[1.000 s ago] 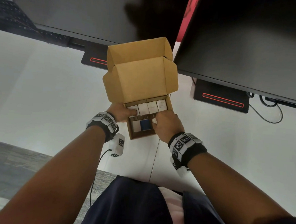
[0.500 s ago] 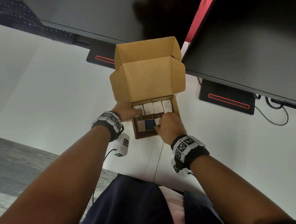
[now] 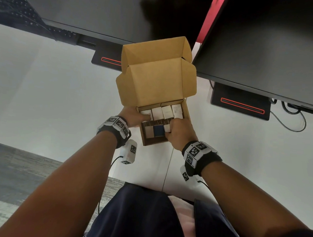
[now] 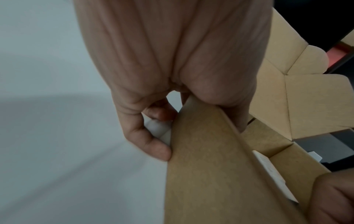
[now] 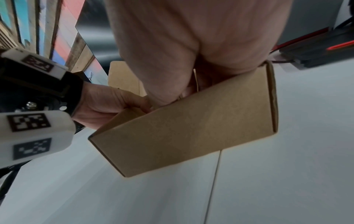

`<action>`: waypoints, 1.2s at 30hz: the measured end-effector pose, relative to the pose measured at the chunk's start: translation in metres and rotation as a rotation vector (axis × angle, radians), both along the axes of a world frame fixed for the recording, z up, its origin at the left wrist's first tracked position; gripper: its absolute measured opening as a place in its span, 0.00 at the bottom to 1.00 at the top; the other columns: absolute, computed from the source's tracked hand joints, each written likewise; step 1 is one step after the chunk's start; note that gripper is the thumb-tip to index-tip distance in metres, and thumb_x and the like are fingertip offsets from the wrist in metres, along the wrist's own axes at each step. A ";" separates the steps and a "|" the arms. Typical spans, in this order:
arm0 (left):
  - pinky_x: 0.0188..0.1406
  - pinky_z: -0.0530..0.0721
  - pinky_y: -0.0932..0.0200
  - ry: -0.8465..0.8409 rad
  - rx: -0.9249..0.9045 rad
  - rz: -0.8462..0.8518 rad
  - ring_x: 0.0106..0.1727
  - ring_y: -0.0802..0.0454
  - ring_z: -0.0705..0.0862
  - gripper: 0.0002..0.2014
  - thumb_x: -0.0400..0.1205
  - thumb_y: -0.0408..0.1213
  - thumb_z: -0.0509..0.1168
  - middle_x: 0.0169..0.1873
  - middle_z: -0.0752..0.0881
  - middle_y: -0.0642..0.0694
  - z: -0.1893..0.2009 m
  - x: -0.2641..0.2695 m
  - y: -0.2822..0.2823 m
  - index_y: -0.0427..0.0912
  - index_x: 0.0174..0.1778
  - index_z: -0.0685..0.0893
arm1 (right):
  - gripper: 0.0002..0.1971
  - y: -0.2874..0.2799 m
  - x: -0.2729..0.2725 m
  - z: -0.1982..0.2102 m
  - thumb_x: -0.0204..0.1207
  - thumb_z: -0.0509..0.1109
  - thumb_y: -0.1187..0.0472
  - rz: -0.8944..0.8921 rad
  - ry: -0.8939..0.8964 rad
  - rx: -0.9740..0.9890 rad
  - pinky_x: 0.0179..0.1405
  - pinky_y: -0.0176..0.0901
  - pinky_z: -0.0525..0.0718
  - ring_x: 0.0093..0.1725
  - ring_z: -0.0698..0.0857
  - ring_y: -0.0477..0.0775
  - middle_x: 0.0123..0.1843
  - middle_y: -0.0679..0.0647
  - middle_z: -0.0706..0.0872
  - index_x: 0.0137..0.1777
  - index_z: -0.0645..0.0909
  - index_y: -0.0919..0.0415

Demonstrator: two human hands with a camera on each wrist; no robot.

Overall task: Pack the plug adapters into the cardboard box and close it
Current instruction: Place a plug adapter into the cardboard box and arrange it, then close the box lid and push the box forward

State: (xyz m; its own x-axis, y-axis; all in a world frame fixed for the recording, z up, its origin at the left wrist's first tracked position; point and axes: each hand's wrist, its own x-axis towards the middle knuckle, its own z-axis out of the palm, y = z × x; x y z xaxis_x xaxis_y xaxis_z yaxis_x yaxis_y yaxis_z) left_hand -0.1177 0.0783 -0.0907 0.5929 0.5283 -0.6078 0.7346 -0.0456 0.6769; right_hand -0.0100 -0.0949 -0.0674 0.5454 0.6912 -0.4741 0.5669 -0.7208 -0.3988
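Head view: left hand [image 3: 134, 116] clasps the open brown cardboard box's [image 3: 186, 111] wall, steadying it; right hand [image 3: 180, 133] seemingly pinches a white plug adapter [image 3: 167, 127], seating it.

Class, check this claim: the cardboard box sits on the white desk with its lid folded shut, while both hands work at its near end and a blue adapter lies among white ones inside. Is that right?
Not quite. The lid is not shut: the head view shows it standing open above the cardboard box. The rest holds: the box sits on the white desk, the left hand and right hand work at its near end, and a blue adapter lies among white ones.
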 end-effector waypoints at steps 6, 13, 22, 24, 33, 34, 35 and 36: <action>0.37 0.82 0.63 0.019 -0.019 0.022 0.38 0.52 0.85 0.08 0.75 0.35 0.77 0.35 0.86 0.51 0.005 0.001 -0.001 0.50 0.39 0.85 | 0.13 -0.002 0.003 0.002 0.75 0.79 0.52 -0.013 0.022 0.052 0.50 0.52 0.90 0.48 0.88 0.60 0.48 0.57 0.87 0.46 0.84 0.60; 0.40 0.83 0.57 -0.041 -0.144 0.139 0.34 0.52 0.80 0.07 0.79 0.32 0.75 0.31 0.81 0.50 0.015 -0.002 -0.005 0.47 0.43 0.83 | 0.13 -0.018 0.031 0.013 0.76 0.73 0.53 -0.184 -0.151 0.468 0.31 0.48 0.84 0.31 0.80 0.52 0.32 0.51 0.80 0.35 0.76 0.57; 0.55 0.81 0.49 -0.243 -0.307 0.503 0.58 0.47 0.80 0.20 0.80 0.17 0.53 0.42 0.82 0.45 0.048 -0.033 0.021 0.44 0.44 0.84 | 0.30 -0.010 0.082 0.050 0.82 0.66 0.44 -0.472 0.517 0.563 0.73 0.54 0.76 0.73 0.78 0.51 0.79 0.49 0.77 0.82 0.67 0.47; 0.56 0.81 0.50 -0.311 -0.311 0.455 0.53 0.48 0.85 0.25 0.83 0.16 0.50 0.46 0.86 0.45 0.059 -0.037 0.025 0.44 0.55 0.89 | 0.26 -0.002 0.083 0.055 0.83 0.60 0.40 -0.483 0.604 0.560 0.76 0.62 0.75 0.72 0.80 0.52 0.74 0.50 0.81 0.80 0.71 0.45; 0.73 0.80 0.37 -0.251 -0.373 0.483 0.58 0.39 0.91 0.11 0.90 0.42 0.56 0.41 0.94 0.38 0.077 -0.050 0.018 0.49 0.59 0.85 | 0.36 -0.005 0.070 0.061 0.80 0.38 0.26 -0.476 0.632 0.493 0.70 0.62 0.79 0.62 0.86 0.58 0.58 0.56 0.90 0.61 0.85 0.38; 0.71 0.80 0.39 -0.246 -0.356 0.478 0.57 0.40 0.92 0.13 0.91 0.48 0.55 0.38 0.94 0.40 0.076 -0.049 0.018 0.51 0.59 0.84 | 0.37 -0.005 0.070 0.061 0.79 0.39 0.25 -0.492 0.636 0.488 0.69 0.62 0.80 0.62 0.87 0.58 0.57 0.56 0.91 0.59 0.87 0.41; 0.69 0.79 0.41 -0.237 -0.336 0.451 0.57 0.41 0.92 0.15 0.91 0.53 0.55 0.38 0.95 0.41 0.075 -0.049 0.018 0.51 0.59 0.84 | 0.38 -0.006 0.070 0.062 0.78 0.40 0.24 -0.511 0.648 0.490 0.69 0.63 0.80 0.62 0.87 0.59 0.56 0.56 0.92 0.57 0.88 0.43; 0.68 0.78 0.41 -0.226 -0.320 0.409 0.58 0.42 0.92 0.19 0.90 0.57 0.55 0.41 0.95 0.42 0.072 -0.049 0.018 0.51 0.60 0.85 | 0.38 -0.008 0.070 0.062 0.79 0.41 0.24 -0.527 0.657 0.490 0.68 0.64 0.80 0.62 0.88 0.59 0.55 0.56 0.92 0.55 0.90 0.43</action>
